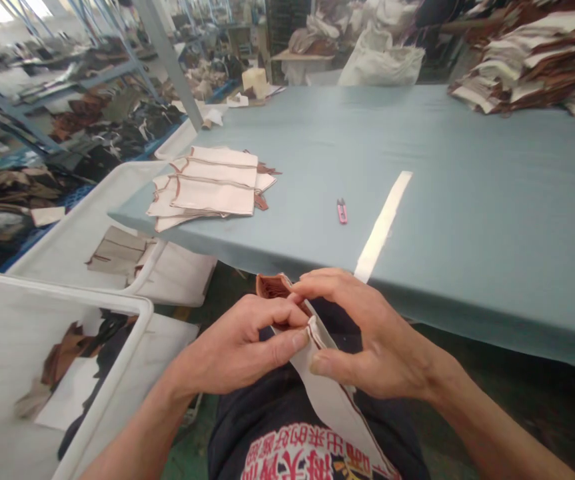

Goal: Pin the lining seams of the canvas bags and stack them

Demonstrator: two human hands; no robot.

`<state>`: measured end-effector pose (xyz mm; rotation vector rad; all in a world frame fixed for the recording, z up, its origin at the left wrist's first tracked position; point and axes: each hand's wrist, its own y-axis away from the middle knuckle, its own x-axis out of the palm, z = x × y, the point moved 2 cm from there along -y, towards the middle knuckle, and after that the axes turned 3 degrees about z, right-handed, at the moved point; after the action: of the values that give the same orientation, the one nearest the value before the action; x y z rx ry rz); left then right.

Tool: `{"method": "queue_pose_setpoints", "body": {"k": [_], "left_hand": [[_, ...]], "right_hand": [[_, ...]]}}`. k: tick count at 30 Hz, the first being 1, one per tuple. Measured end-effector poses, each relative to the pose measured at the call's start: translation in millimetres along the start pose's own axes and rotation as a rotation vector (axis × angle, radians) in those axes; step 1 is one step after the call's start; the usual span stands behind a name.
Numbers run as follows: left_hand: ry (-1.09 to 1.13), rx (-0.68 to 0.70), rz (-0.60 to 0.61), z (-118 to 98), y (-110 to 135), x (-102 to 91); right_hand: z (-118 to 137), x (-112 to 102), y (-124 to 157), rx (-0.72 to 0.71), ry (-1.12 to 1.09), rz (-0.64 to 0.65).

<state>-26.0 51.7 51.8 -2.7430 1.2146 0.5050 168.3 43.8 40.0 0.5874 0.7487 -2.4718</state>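
Note:
Over my lap, just in front of the table edge, I hold a cream fabric piece [328, 393] with a brown lining and a dark seam along its side. My left hand [252, 340] pinches its upper part between thumb and forefinger. From the other side, my right hand [367, 333] grips the same piece near the seam, its thumb low and its fingers over the far edge. The brown inner end [272, 285] of the piece sticks out beyond my fingers. What exactly lies between the fingertips is partly hidden.
On the blue-green table [297, 147] lie pink thread snips [342, 211], a pale strip [384, 225] and a stack of cream pieces [214, 183]. A large fabric pile [542, 63] stands at the back right. White bins [142, 310] with fabric scraps are at my left.

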Motion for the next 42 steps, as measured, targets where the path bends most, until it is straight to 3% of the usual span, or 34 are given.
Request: {"method": "queue_pose_setpoints", "body": {"k": [4, 10, 30, 42], "left_hand": [[-0.001, 0.023, -0.020, 0.7, 3.8, 3.0], [0.035, 0.051, 0.013, 2.9, 5.3, 4.2], [0.117, 0.051, 0.003, 9.3, 11.6, 5.4], [0.239, -0.052, -0.078, 11.8, 6.8, 16.5]], "right_hand": [[-3.2, -2.4, -3.9, -0.018, 0.026, 0.086], [-4.6, -4.5, 1.3, 0.071, -0.071, 0.165], [-1.4, 0.9, -2.5, 0.174, -0.173, 0.235], [8.2, -1.0, -0.4, 0.156, 0.107, 0.167]]}}
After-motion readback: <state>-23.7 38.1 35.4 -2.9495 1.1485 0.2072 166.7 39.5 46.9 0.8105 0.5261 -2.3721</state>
